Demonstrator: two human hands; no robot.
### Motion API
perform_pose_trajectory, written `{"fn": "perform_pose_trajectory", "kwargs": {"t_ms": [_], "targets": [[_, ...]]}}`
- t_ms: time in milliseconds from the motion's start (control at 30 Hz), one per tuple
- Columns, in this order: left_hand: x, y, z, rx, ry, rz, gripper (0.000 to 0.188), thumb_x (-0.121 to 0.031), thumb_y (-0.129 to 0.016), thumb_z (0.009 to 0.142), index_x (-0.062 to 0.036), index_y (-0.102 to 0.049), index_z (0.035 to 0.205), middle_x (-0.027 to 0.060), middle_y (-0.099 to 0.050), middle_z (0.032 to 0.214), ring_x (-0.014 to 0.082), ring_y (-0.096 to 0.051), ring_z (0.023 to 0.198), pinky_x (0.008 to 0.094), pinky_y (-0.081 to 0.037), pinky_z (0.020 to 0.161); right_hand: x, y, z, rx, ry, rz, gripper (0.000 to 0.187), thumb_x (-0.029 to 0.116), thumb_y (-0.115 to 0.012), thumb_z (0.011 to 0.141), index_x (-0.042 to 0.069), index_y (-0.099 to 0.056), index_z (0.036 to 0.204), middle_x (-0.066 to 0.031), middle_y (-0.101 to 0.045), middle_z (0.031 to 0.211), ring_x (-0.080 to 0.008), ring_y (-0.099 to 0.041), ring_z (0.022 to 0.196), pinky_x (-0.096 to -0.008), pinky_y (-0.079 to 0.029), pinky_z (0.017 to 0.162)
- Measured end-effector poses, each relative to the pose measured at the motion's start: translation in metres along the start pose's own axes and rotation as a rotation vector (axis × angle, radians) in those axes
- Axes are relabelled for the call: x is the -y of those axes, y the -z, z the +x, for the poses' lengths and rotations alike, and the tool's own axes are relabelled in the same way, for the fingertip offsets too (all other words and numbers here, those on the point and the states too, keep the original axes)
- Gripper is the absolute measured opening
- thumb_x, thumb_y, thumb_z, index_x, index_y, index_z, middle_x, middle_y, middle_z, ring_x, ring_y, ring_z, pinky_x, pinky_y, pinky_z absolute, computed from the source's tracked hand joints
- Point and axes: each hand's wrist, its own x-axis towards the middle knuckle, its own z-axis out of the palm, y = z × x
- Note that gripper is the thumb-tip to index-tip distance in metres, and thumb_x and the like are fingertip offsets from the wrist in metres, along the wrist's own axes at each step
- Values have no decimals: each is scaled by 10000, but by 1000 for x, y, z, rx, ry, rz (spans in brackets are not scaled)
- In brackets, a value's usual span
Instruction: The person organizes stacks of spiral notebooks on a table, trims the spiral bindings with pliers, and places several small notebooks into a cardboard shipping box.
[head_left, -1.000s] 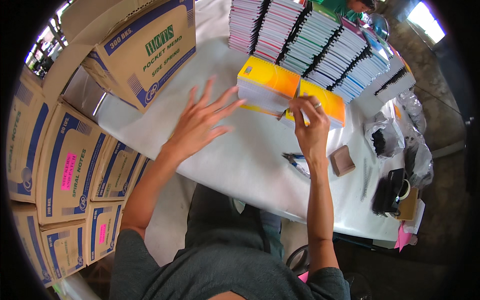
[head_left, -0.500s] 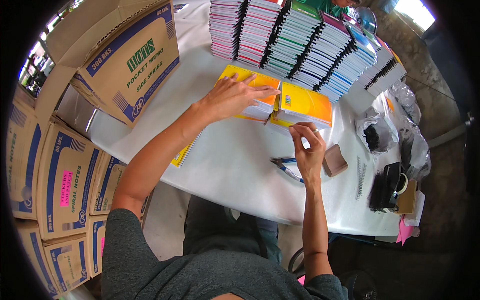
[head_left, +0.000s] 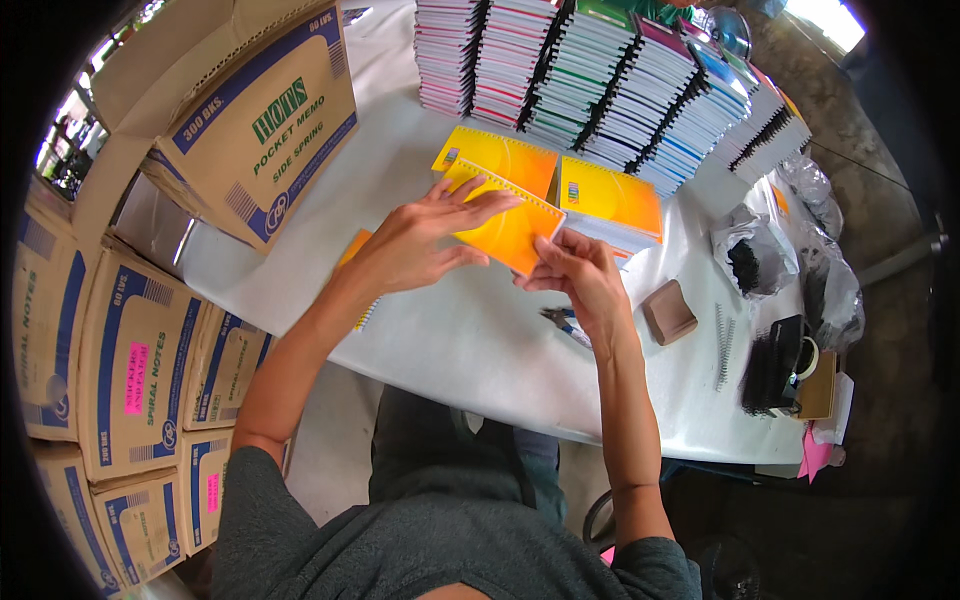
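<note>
A small yellow-orange notebook, with a punched or coiled upper edge, is raised above the table in front of two short stacks of similar notebooks. My right hand pinches its near right corner between thumb and fingers. Across its left part my left hand reaches with outstretched fingers touching the cover, thumb apart. Behind it are the left stack and the right stack. Blue-handled cutters lie near my right wrist, partly hidden by it. Another yellow spiral notebook shows beneath my left forearm.
Tall rows of spiral notebooks line the table's far side. An open carton stands at left, above more stacked cartons. At right are a brown curved piece, loose spiral coils, plastic bags and black bristly coils.
My right hand has moved up and left and now holds a notebook lifted from the stacks. My left hand has drawn back left and nearer, onto that notebook's cover.
</note>
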Motion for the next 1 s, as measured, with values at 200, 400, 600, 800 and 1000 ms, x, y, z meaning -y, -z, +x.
{"fn": "perform_pose_trajectory", "kwargs": {"t_ms": [200, 400, 600, 800, 1000], "targets": [[-21, -46, -64, -333, 481, -660, 985, -178, -728, 831, -165, -57, 1552, 130, -264, 1567, 284, -256, 1444, 407, -266, 1144, -76, 12, -65, -105, 438, -619, 142, 37, -640, 887, -19, -611, 1014, -135, -666, 832, -244, -647, 801, -323, -500, 735], [-39, -86, -100, -258, 560, -845, 924, -99, -626, 894, -136, 29, 1544, 163, -285, 1549, 334, -251, 1441, 404, -207, 1152, -120, 6, -80, -148, 328, -592, 125, -63, -592, 867, -16, -526, 962, -192, -637, 900, -327, -629, 783, -323, -494, 707], [-80, -68, -52, -39, 288, 158, 889, -437, -609, 857, -105, -137, 1534, 160, -247, 1560, 360, -175, 1457, 526, -162, 1154, -112, -6, -89, -224, 383, -638, 239, -115, -530, 855, -6, -587, 1060, -168, -663, 988, -309, -650, 858, -316, -498, 730], [-79, -84, -43, 146, 74, 397, 635, -416, -576, 885, -151, -412, 1440, 129, -597, 1280, 344, -597, 1126, 513, -500, 893, -74, 58, -96, -310, 605, -891, 329, -154, -603, 739, 12, -642, 1021, -118, -677, 999, -258, -648, 937, -337, -501, 804], [-84, -63, -28, 525, 273, 150, 543, -400, -537, 931, -213, -434, 1430, 160, -697, 1011, 326, -700, 782, 443, -564, 654, -49, 276, -93, -1150, 273, -1448, 169, 46, -682, 799, 17, -658, 964, -129, -634, 906, -298, -637, 844, -404, -499, 736]]}}
